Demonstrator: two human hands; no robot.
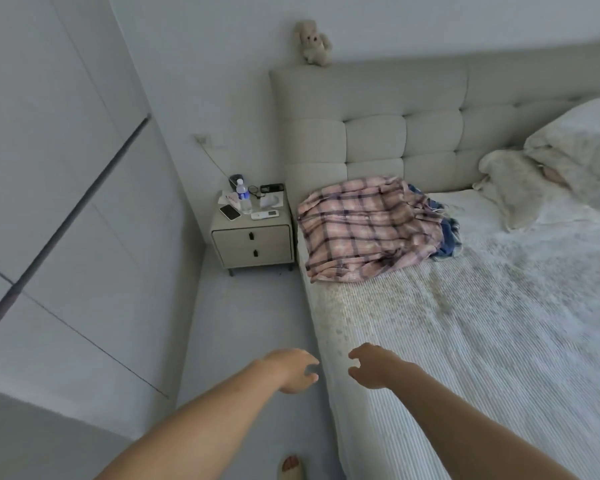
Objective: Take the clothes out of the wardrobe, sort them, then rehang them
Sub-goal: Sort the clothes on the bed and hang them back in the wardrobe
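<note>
A pink and dark plaid garment (364, 228) lies in a heap on the near corner of the bed (482, 341), close to the headboard. A blue denim piece (447, 233) pokes out from under its right side. The white wardrobe (59, 202) fills the left, its doors closed. My left hand (293, 370) hovers over the floor by the bed's edge, fingers loosely apart, holding nothing. My right hand (371, 365) hovers over the bed's edge, fingers curled apart, also empty. Both are well short of the clothes.
A nightstand (253, 237) with a water bottle (244, 197), a phone and a remote stands between wardrobe and bed. A narrow floor strip (243, 323) runs alongside the bed. Crumpled bedding (568, 161) lies at the right. A plush bear (312, 41) sits on the headboard.
</note>
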